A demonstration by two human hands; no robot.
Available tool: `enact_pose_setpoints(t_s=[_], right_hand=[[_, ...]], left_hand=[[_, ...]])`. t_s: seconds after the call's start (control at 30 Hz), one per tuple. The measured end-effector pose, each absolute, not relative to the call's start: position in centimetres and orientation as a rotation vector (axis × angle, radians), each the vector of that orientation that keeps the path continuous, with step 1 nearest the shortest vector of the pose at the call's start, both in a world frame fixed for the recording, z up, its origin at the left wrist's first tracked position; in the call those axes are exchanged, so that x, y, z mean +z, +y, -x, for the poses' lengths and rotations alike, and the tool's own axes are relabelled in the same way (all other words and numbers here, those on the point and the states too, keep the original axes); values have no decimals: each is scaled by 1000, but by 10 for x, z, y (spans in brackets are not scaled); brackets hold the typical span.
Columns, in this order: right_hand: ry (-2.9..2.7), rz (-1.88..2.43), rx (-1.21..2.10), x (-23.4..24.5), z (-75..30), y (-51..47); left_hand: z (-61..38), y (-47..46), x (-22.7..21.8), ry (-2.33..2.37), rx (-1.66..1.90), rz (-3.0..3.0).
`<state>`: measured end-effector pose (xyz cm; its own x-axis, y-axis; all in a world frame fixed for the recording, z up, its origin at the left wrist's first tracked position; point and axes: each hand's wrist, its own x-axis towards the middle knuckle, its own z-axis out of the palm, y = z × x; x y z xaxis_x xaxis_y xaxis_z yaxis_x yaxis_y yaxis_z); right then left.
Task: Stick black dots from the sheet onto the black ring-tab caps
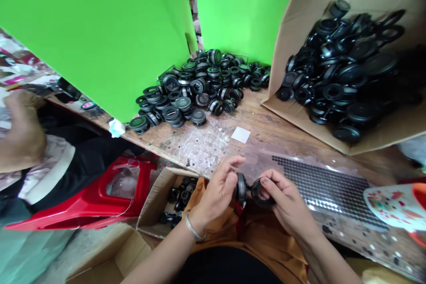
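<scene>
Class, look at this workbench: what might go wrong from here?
The black parts between the left hand and right hand are held over the lap, so a slip might drop them.

In the loose pile by the green panels, a bump could topple stacked pieces.

Knocking the patterned cup, contents unseen, might spill something on the sheet of black dots.

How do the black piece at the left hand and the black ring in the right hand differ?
Pose: the black piece stands nearly edge-on to the camera; the black ring is turned to show its opening.
Look: the piece has a greyish band round its side; none shows on the ring.
Contact: the piece lies against the left hand; the right hand pinches the ring.
Both are round and dark.
</scene>
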<state>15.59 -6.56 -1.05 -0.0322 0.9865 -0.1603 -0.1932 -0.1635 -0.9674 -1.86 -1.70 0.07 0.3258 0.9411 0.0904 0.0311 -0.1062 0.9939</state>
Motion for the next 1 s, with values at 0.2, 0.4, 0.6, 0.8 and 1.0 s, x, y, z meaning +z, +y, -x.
enact_pose_setpoints(t_s=[0.2,0.4,0.6,0.8,1.0], right_hand=[[-1062,1172,1354,-17,-162,-70],[-1489,1178,1167,-15,-168,-79],[-1905,949,984,-9,-167,-78],[-1918,847,728,-17,-166,-76],[-1745,904,719,-13,-161,-80]], left_hand=[[13,-24,-1,925,862,-1660],[17,-20,-20,799,999,-1598],[28,-17,-26,538,1080,-1486],[25,-21,-26,540,1119,-1405],[21,-21,-22,512,1176,-1413]])
